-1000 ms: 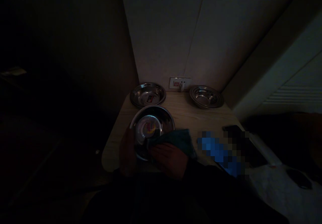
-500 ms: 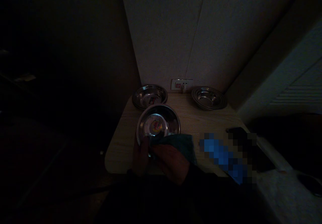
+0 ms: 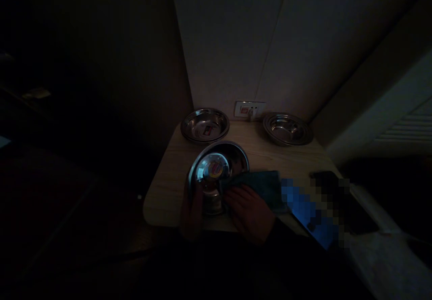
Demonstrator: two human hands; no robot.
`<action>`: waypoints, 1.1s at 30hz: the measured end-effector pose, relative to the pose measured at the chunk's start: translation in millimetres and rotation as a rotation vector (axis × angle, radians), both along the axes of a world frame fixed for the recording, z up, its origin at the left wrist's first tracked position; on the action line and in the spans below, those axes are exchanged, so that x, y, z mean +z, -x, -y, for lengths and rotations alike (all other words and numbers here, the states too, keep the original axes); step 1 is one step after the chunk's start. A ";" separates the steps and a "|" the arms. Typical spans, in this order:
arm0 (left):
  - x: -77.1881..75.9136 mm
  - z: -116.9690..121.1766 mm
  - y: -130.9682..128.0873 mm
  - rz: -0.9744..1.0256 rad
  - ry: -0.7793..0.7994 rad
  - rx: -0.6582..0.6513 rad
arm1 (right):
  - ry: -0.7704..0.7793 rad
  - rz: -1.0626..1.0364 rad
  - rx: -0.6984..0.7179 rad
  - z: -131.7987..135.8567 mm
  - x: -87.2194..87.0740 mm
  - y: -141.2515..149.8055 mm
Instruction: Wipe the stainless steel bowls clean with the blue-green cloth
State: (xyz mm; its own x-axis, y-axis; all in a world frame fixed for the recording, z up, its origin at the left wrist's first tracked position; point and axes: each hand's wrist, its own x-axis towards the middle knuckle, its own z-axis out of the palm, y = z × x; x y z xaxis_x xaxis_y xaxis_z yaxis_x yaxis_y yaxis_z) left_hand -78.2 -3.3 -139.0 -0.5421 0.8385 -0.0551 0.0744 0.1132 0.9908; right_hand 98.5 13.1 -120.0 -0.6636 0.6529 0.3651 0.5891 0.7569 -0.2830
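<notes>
The room is very dark. My left hand [image 3: 193,210] grips the near left rim of a steel plate [image 3: 216,165] with a coloured sticker at its centre, holding it tilted above the small wooden table [image 3: 168,187]. My right hand [image 3: 251,210] is closed on a dark teal cloth [image 3: 263,184] and presses it against the plate's inner right side.
A steel plate [image 3: 204,125] with a sticker sits at the table's back left, and a stack of steel plates [image 3: 287,129] at the back right. A wall socket [image 3: 249,109] is between them. A glowing blurred screen [image 3: 308,208] and a dark flat object [image 3: 329,178] lie at the right.
The cloth and my right hand have shifted right and a little up across the plate's inside. My left hand keeps its grip on the rim. The camera view has drifted slightly.
</notes>
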 end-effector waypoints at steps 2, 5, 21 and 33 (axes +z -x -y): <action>3.7 1.6 -2.5 0.005 -0.054 -0.064 | 0.054 -0.048 0.002 3.3 1.3 11.2; 10.0 2.8 -7.8 0.071 -0.112 -0.150 | 0.148 -0.132 0.005 9.5 4.0 28.5; 4.7 9.1 -8.4 0.028 -0.200 -0.191 | -0.021 0.314 -0.188 -16.9 26.2 3.0; 1.7 10.9 -9.0 0.004 -0.182 -0.149 | 0.022 0.375 -0.253 1.3 19.2 18.3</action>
